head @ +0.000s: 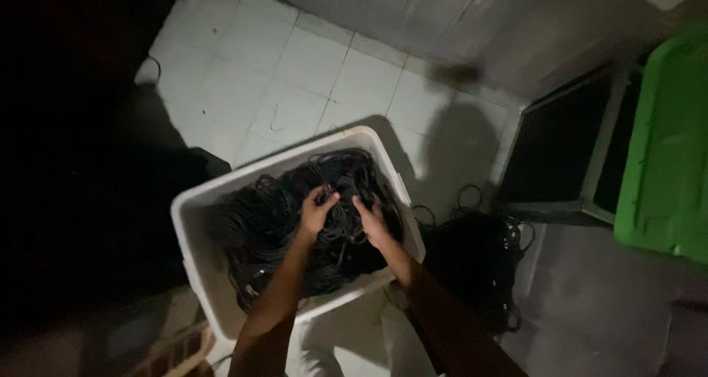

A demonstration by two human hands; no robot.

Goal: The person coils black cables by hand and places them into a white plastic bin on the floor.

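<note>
- Both hands are sunk in a tangled heap of thin black cords [273, 222] filling a white rectangular plastic tub [193, 255] on the pale tiled floor [295, 74]; the sorting looks mid-way.
- Left hand [316, 213] curls its fingers around a clump of strands; right hand [371, 218] pinches strands beside it.
- Separating strands seems to call for a gentle, steady pull.
- Another dark cord pile [479, 259] lies right of the tub, murky; the green plastic bin [667, 148] is cut off.
</note>
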